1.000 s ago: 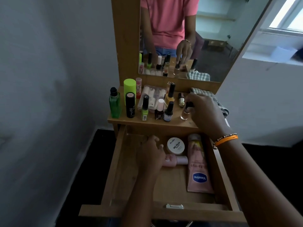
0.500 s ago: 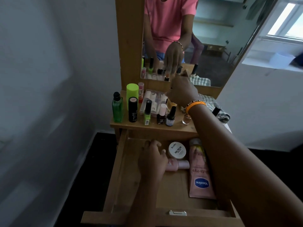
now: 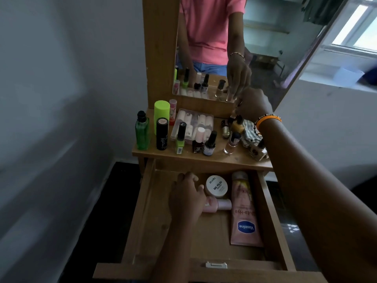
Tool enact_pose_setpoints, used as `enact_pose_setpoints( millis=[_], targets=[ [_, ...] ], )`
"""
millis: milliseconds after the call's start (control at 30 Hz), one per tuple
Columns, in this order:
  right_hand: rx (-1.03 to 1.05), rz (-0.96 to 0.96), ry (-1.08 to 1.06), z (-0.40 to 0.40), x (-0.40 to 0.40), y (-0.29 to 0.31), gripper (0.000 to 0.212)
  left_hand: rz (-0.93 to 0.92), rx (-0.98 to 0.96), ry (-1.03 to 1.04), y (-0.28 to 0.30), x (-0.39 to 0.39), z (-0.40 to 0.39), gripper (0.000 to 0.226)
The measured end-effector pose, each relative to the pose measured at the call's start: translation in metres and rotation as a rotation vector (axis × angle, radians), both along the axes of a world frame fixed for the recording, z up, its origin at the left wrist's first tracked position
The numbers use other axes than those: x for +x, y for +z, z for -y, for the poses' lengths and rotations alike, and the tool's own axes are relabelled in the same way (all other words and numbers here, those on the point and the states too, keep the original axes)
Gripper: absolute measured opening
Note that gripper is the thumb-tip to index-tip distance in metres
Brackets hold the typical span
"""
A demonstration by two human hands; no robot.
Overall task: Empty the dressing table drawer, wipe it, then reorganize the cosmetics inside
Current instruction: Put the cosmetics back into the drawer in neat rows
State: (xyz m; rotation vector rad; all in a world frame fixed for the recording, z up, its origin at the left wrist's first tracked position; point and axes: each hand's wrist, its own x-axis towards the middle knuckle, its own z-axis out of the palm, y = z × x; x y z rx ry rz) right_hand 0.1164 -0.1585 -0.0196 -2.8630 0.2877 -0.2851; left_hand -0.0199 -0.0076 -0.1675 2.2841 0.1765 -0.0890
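The wooden drawer is pulled out. Inside it lie a white nail-polish-remover jar, a pink Vaseline tube and a pink bottle on its side. My left hand rests over the bottle's left end, its fingers loosely curled beyond it. My right hand reaches to the back of the table top, at the foot of the mirror. The mirror shows its fingers pinching a small clear bottle. Nail polishes stand in a row in front.
A green bottle, a lime tube, a black stick and a clear box of small items stand on the left. A checked cloth and an amber bottle lie under my right wrist. Walls close in left and right.
My right hand let go of the clear nail polish at the front of the top and moved back to the mirror's foot. My left hand stayed on the pink bottle.
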Motion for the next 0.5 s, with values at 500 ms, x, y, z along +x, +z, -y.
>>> enact_pose_setpoints(
  millis=[500],
  targets=[
    [-0.123,-0.167,0.318,-0.046,0.015,-0.009,0.042,0.162,-0.113,0.086,0.010,0.000,0.000,0.017]
  ],
)
